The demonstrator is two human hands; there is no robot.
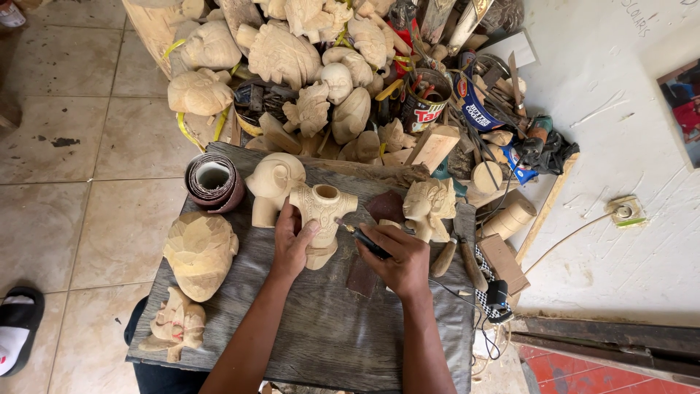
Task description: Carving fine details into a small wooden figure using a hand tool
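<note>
Hiding tool's handle (372,244): right hand (397,264)

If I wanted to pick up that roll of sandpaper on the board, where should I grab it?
Probably by its round outer wall, coming from above. The sandpaper roll lies at the board's far left corner with its hollow end showing, and its left side is free, while a carved head crowds its right.

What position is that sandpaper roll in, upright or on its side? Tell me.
On its side. The sandpaper roll lies on the dark wooden board with its hollow core showing toward the camera, beside the pale carved head.
</note>
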